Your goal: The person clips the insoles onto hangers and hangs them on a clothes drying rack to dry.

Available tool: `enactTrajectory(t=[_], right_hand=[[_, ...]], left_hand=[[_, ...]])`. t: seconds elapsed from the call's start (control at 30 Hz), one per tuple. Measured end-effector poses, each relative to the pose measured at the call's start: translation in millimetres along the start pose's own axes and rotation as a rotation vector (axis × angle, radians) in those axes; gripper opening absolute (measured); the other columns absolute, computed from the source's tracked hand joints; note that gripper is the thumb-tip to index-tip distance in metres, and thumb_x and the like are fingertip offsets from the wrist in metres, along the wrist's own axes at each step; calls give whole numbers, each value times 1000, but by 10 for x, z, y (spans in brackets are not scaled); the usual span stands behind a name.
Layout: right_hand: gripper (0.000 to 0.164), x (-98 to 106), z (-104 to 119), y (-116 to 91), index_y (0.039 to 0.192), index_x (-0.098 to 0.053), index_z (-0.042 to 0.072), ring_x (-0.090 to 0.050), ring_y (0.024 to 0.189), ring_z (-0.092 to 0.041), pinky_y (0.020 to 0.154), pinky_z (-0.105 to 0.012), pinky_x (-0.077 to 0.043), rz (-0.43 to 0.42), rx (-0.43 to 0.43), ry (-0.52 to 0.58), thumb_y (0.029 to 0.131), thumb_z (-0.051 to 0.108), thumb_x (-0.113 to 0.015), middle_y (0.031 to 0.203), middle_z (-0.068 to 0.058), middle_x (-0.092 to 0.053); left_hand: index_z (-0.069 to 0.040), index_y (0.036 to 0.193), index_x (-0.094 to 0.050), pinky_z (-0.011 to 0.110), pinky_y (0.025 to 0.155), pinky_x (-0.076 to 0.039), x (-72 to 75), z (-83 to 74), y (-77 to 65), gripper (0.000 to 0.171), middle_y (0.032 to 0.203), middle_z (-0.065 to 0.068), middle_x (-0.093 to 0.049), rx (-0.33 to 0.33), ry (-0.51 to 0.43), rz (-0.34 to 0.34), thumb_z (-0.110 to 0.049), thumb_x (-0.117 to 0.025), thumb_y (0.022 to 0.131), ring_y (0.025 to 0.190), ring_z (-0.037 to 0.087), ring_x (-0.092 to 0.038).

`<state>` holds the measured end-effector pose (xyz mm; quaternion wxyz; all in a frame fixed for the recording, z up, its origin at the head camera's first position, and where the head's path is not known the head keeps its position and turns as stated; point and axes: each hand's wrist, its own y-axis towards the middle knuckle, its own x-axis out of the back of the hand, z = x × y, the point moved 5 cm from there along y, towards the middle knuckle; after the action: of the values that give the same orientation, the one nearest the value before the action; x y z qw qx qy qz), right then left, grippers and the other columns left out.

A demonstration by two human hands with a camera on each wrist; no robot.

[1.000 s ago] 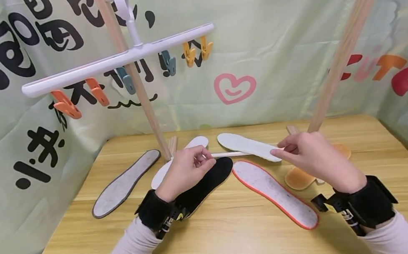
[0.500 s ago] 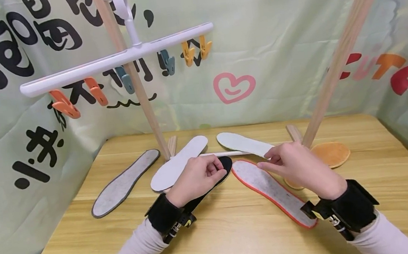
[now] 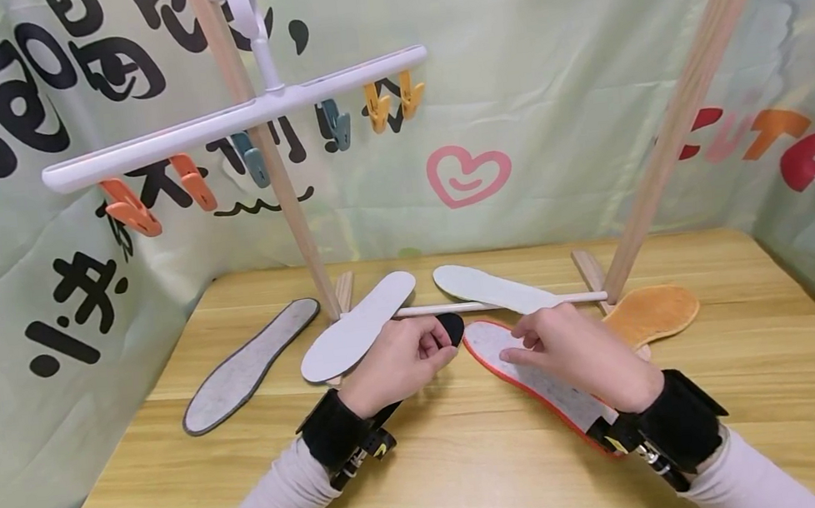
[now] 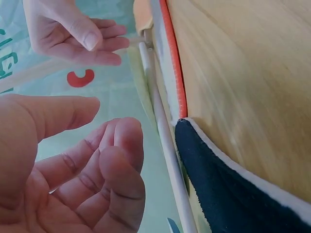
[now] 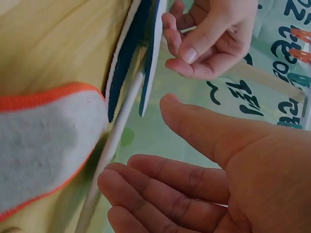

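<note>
Above the black insole point(image 3: 452, 326) hovers my left hand point(image 3: 399, 365), its fingers loosely curled around nothing; the hand and wrist hide most of that insole. My right hand point(image 3: 573, 352) hangs over the grey insole with red edging point(image 3: 543, 381), also holding nothing. In the left wrist view a gap shows between the thumb and fingers of the left hand point(image 4: 82, 170). The right wrist view likewise has the right hand point(image 5: 194, 174) with thumb and fingers apart. Behind the hands lie a white insole point(image 3: 359, 326) and a pale insole point(image 3: 490, 286).
A grey insole with dark edging point(image 3: 250, 368) lies at left, an orange insole point(image 3: 656, 311) at right. Over the table point(image 3: 434, 486) stands a wooden frame point(image 3: 289, 209) with a low crossbar point(image 3: 451, 308). From it hangs a white hanger point(image 3: 234, 119) with several coloured clips point(image 3: 196, 182).
My right hand has moved left and toward me, from near the pale insole to over the red-edged one. My left hand has shifted slightly right and nearer. The insoles have stayed put.
</note>
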<state>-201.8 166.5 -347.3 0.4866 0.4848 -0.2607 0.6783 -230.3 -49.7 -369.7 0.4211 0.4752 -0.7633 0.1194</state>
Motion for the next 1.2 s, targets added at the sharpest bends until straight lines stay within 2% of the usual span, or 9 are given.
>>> enactTrajectory(t=[0.2, 0.27, 0.37, 0.43, 0.57, 0.67, 0.83, 0.97, 1.2], right_hand=[[16, -110, 29, 14, 94, -81, 13, -57, 65, -2, 63, -24, -48, -4, 15, -2, 95, 29, -84, 72, 10, -69], [16, -150, 38, 17, 86, -78, 16, -48, 59, 0, 57, -22, -40, -6, 21, 0, 95, 28, -83, 65, 13, -60], [30, -195, 48, 24, 72, -66, 18, -29, 56, -1, 54, -22, -22, -2, 31, 10, 96, 27, -82, 61, 15, -36], [33, -207, 54, 27, 71, -64, 18, -24, 57, -2, 56, -23, -18, -8, 41, 7, 96, 27, -82, 63, 14, -31], [22, -227, 62, 35, 81, -74, 15, -38, 57, -2, 56, -22, -30, 3, 21, 4, 96, 29, -83, 64, 12, -49], [18, -263, 85, 47, 85, -77, 16, -42, 58, -3, 56, -21, -33, 16, 12, 9, 96, 30, -83, 64, 11, -51], [25, -324, 130, 62, 79, -71, 16, -34, 52, -2, 53, -21, -26, 18, 24, 17, 95, 29, -83, 59, 13, -36], [41, -363, 156, 66, 66, -57, 18, -24, 49, -2, 52, -21, -18, 15, 30, 21, 96, 29, -83, 57, 14, -24], [41, -389, 224, 107, 65, -58, 20, -34, 51, -3, 50, -23, -25, -2, 37, -9, 95, 32, -83, 57, 14, -33]], left_hand=[[-15, 89, -72, 20, 63, -47, -7, 39, -6, 11, 71, -6, -65, 25, 13, -14, -18, -79, 98, 62, 2, -55], [-15, 89, -72, 20, 63, -47, -2, 53, -8, 11, 70, -6, -65, 34, 25, -21, -18, -79, 97, 61, 2, -55], [-16, 89, -72, 20, 64, -47, 4, 68, -7, 11, 70, -7, -65, 42, 46, -27, -18, -79, 97, 62, 1, -55], [-16, 89, -72, 20, 65, -48, 1, 80, -3, 11, 70, -8, -66, 44, 52, -27, -18, -79, 97, 63, 1, -56], [-16, 89, -72, 21, 66, -48, 5, 111, 2, 11, 70, -8, -66, 47, 62, -31, -18, -78, 97, 64, 1, -56], [-17, 88, -72, 21, 65, -47, 21, 138, 3, 11, 70, -8, -66, 54, 76, -44, -18, -79, 97, 63, 1, -56], [-17, 87, -71, 22, 65, -47, 35, 168, 5, 13, 69, -7, -65, 68, 82, -51, -18, -80, 96, 63, 2, -56], [-16, 87, -72, 22, 65, -46, 40, 186, 8, 13, 69, -6, -65, 79, 88, -48, -18, -80, 97, 63, 3, -55], [-14, 89, -72, 22, 63, -46, 108, 222, 8, 11, 67, -7, -65, 87, 108, -70, -18, -80, 97, 60, 3, -55]])
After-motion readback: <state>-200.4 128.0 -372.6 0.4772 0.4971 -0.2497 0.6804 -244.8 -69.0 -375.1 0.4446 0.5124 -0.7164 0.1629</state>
